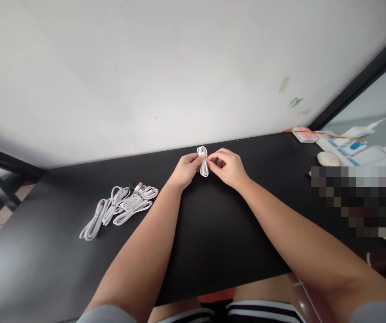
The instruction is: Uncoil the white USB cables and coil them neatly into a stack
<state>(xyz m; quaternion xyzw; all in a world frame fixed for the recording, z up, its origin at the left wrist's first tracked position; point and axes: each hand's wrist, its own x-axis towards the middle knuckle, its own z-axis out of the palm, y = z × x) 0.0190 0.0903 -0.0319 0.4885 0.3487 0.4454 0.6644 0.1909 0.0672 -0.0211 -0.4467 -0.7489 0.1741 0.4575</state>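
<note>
Forearms stretch forward, converge over black table. Left hand grips coiled white cable between thumb and fingers, near table's far edge; right hand curls, fingertips pinching cable's middle.

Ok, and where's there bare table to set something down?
Bare tabletop shows between the forearms, nearer than the held cable, and left of the white cable bundles. It's crowded at those bundles and around the pink box and pale rounded object at right.
</note>
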